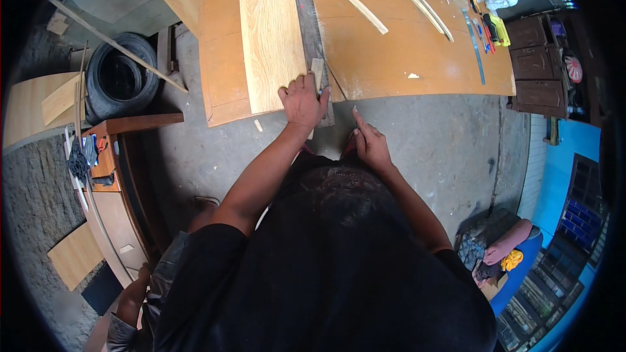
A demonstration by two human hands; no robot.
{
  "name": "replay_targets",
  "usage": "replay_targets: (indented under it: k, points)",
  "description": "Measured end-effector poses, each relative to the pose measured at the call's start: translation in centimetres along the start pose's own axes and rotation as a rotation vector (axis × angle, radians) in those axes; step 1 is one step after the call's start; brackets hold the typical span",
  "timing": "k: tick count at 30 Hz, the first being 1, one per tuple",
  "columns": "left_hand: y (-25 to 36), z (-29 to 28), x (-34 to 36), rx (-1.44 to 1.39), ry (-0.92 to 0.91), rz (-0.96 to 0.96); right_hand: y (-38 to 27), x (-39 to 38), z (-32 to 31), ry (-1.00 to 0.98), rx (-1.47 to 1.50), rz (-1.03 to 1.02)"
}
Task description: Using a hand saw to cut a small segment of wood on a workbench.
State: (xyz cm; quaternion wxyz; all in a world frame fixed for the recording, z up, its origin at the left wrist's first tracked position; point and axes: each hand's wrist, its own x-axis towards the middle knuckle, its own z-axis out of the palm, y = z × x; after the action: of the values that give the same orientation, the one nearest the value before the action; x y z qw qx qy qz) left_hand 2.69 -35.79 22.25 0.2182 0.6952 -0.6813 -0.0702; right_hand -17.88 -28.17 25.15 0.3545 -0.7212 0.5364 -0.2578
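My left hand (303,103) lies palm down with its thumb spread, pressing on the near right corner of a pale wood-grain board (270,39). Under and beside its thumb runs a narrow wooden strip (317,70), next to a long dark straight bar (305,10) that crosses the tabletop away from me. In front of my body, just off the table's near edge, is my right hand (372,145). Its index finger points forward while the other fingers curl in; what they hold, if anything, is hidden. A small wood offcut (259,126) is below the board's near edge.
On the orange-brown tabletop (391,58) lie a thin wood strip (352,1), more strips (427,10), a metal ruler (474,49) and a yellow-handled tool (499,30). Tyres (124,75) and a wooden cabinet (114,215) stand left. Another person's arm (132,296) shows lower left.
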Motion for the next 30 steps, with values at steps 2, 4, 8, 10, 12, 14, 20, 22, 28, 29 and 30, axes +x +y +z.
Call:
replay_targets:
  k: [2,4,8,10,12,14,20,22,28,29,30]
  points:
    - [0.2,0.0,0.4,0.014,-0.021,-0.052,0.1,-0.1,-0.4,0.007,-0.004,-0.028]
    - [0.6,0.2,0.4,0.018,0.022,-0.07,0.4,0.0,-1.0,-0.081,-0.002,0.069]
    - [0.9,0.6,0.7,0.077,0.053,-0.13,1.5,1.4,-1.2,-0.112,-0.012,-0.006]
    - [1.1,0.8,0.9,0.056,0.049,-0.16,2.3,2.3,-1.1,-0.064,-0.072,-0.115]
    - [1.1,0.8,0.9,0.042,0.045,-0.189,2.8,2.7,-1.2,-0.096,-0.062,-0.129]
    - [1.3,0.8,0.6,0.01,0.082,-0.163,3.2,3.3,-1.9,-0.133,-0.052,-0.14]
    - [1.5,0.5,0.6,0.049,0.05,-0.2,4.0,4.5,-3.5,-0.199,0.057,-0.131]
    - [1.4,0.5,0.7,0.061,0.049,-0.199,4.2,4.7,-3.7,-0.278,0.089,-0.12]
    - [1.7,0.6,0.8,0.09,0.041,-0.193,4.8,3.9,-2.2,-0.241,0.141,-0.13]
    - [1.7,0.6,0.8,0.092,0.045,-0.193,4.6,3.8,-2.2,-0.243,0.143,-0.126]
    - [1.6,0.6,0.8,0.091,0.041,-0.194,4.3,3.7,-2.1,-0.26,0.145,-0.094]
